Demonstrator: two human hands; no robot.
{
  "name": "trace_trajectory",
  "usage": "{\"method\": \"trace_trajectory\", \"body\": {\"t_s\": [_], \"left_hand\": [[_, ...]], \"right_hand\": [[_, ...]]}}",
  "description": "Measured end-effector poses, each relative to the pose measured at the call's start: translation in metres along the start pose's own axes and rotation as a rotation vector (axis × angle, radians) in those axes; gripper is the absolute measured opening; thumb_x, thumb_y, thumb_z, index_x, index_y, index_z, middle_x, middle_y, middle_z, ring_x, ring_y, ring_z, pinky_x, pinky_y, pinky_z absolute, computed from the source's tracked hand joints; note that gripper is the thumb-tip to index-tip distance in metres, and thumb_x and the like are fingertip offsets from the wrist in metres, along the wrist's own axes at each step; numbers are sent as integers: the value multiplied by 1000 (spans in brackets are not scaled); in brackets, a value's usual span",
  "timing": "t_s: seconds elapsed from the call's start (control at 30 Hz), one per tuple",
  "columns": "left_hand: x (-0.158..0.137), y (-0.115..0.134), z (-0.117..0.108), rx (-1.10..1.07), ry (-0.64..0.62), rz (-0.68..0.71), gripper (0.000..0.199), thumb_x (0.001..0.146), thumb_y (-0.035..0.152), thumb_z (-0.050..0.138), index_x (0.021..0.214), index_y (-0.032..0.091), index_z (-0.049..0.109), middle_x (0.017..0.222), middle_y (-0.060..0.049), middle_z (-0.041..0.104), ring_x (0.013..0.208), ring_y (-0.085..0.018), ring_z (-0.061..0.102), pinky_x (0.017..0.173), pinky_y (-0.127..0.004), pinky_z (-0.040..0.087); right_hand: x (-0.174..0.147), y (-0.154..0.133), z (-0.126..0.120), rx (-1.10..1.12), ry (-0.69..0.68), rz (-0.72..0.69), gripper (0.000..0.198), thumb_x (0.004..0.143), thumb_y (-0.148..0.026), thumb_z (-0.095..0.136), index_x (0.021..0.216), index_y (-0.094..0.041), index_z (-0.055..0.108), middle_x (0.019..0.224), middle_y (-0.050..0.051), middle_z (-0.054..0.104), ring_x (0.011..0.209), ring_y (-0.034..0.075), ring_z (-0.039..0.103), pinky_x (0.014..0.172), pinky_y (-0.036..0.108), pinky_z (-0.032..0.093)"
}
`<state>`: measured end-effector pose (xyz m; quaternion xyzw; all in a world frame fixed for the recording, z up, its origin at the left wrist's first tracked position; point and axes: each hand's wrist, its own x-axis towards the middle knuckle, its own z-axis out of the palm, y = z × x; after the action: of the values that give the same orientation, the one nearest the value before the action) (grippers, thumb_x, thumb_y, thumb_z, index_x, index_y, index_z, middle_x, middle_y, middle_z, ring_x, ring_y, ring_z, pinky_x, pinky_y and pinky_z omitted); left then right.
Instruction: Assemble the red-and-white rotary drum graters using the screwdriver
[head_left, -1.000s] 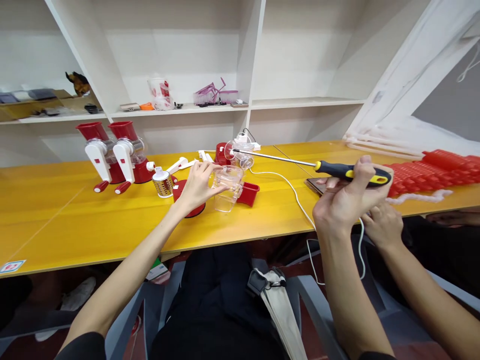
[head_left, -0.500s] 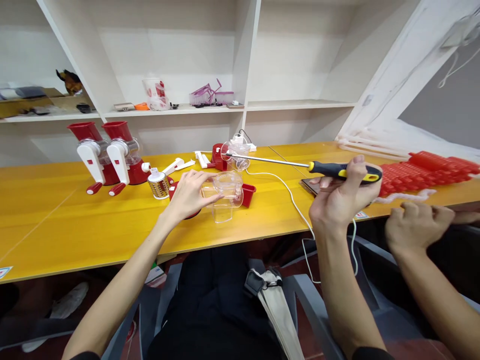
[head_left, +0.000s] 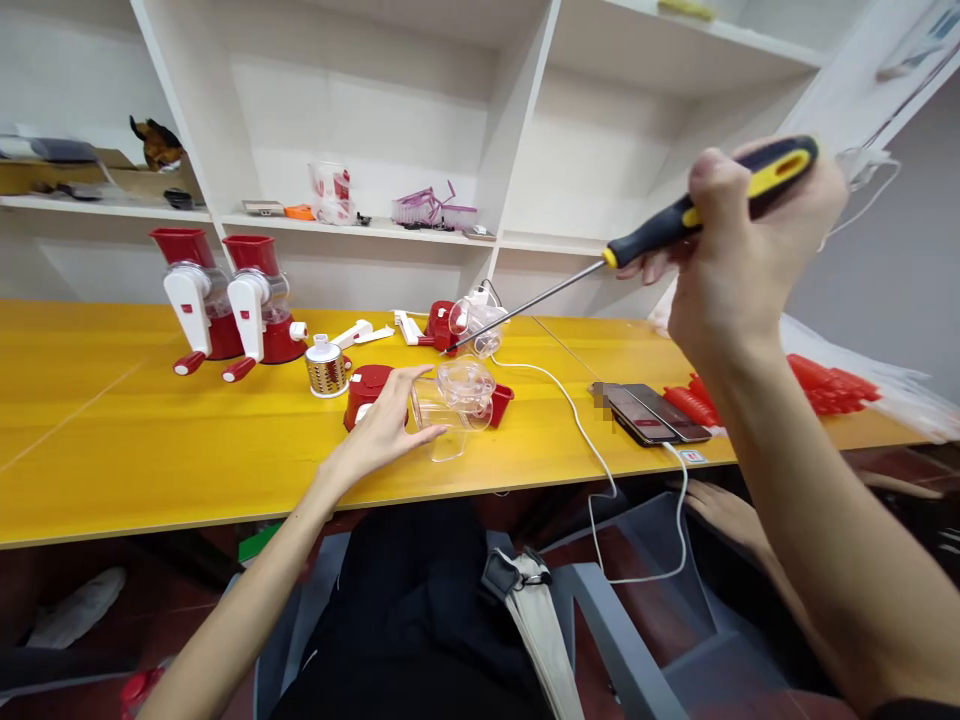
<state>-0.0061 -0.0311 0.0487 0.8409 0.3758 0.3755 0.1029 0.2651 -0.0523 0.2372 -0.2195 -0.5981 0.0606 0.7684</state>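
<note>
My right hand [head_left: 739,250] is raised high, wrapped around the black and yellow handle of a long screwdriver [head_left: 555,290]. Its thin shaft slants down to the left, and the tip appears just above a clear plastic grater housing [head_left: 454,405]. My left hand [head_left: 382,425] has thumb and fingers around the left end of that housing on the yellow table. Behind the left hand sits a red grater base [head_left: 367,385]. A small red hopper [head_left: 501,405] lies against the housing's right side. To the left stands a metal grater drum [head_left: 327,368].
Two assembled red and white rotary graters [head_left: 259,300] stand at left. Another red base [head_left: 440,325] and white crank parts [head_left: 364,334] lie behind. Phones [head_left: 637,412] with a white cable [head_left: 577,410] and red plastic parts [head_left: 825,385] are at right. A co-worker's hand [head_left: 724,510] shows below the table edge.
My right hand has lifted the screwdriver up and to the right, so the shaft slants more steeply. My left hand stays at the housing. The co-worker's hand has lowered, and the phones show more fully.
</note>
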Motion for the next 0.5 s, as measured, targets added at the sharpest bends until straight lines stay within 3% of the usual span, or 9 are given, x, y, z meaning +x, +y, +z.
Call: {"method": "trace_trajectory", "body": {"t_s": [0.1, 0.2, 0.3, 0.5], "left_hand": [[-1, -7, 2, -48, -15, -10, 81, 84, 49, 71, 147, 25, 26, 145, -14, 44, 138, -28, 46, 117, -45, 38], [-1, -9, 0, -70, -27, -2, 72, 83, 46, 73, 140, 26, 35, 139, -12, 49, 133, -27, 51, 115, -45, 40], [-1, -8, -3, -87, -17, 15, 61, 83, 41, 74, 132, 24, 42, 133, -10, 52, 129, -26, 53, 113, -43, 42], [0, -9, -1, -121, 3, 14, 60, 78, 38, 79, 125, 24, 44, 128, -9, 55, 123, -27, 56, 109, -46, 45]], "right_hand": [[17, -1, 16, -42, -83, -32, 21, 84, -10, 62, 76, -21, 45, 56, -10, 46, 34, 4, 44, 27, 16, 33], [29, 0, 30, -84, -114, 1, 26, 81, 0, 58, 72, -20, 44, 53, -12, 43, 31, 3, 40, 26, 14, 29], [34, -1, 41, -129, -204, 19, 32, 79, 4, 59, 70, -20, 41, 51, -13, 41, 30, 5, 44, 25, 14, 29], [30, -7, 55, -240, -326, -56, 35, 74, -1, 63, 69, -25, 37, 56, -9, 43, 34, 13, 54, 21, 22, 33]]}}
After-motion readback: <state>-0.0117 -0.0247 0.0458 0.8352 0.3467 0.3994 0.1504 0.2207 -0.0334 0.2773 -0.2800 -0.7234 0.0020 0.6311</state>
